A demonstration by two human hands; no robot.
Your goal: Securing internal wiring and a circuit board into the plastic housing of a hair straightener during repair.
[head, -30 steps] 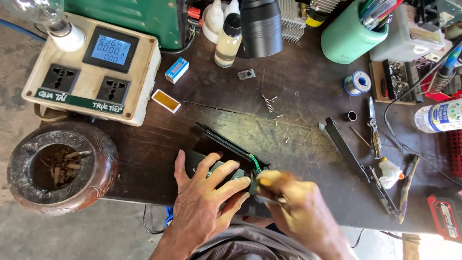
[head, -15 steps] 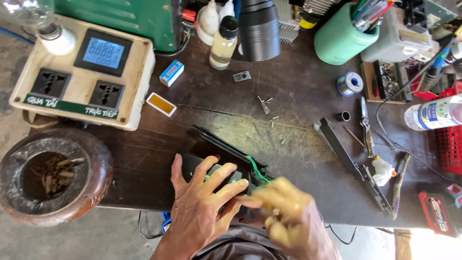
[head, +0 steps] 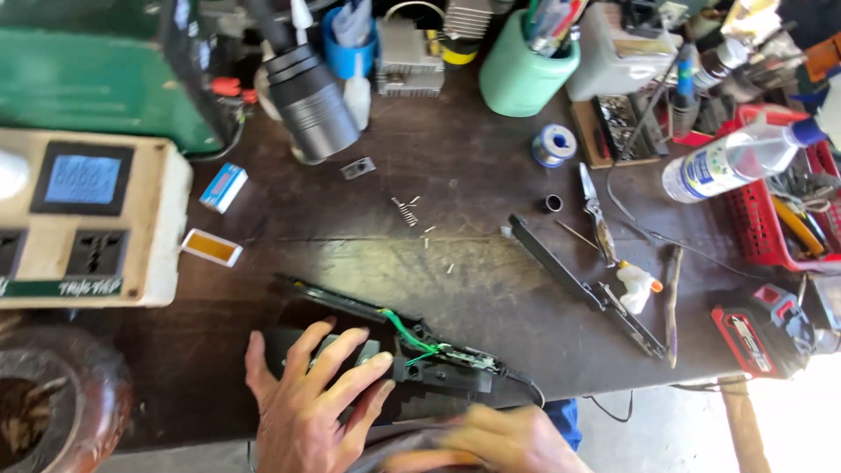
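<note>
At the near edge of a dark, cluttered tabletop [head: 491,166] lies an opened black device [head: 412,355] with green wires showing. The left hand [head: 311,394] rests flat on its left end, fingers spread, pressing rather than gripping. The right hand [head: 491,442] sits just below the device's right end — blurred, so I cannot tell its grip. A long black strip [head: 583,285] lies apart to the right.

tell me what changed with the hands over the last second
The right hand dropped from the black device's right end toward the table edge, now blurred below it. The left hand stayed spread on the device's left half; the device and its green wires kept their place.
</note>
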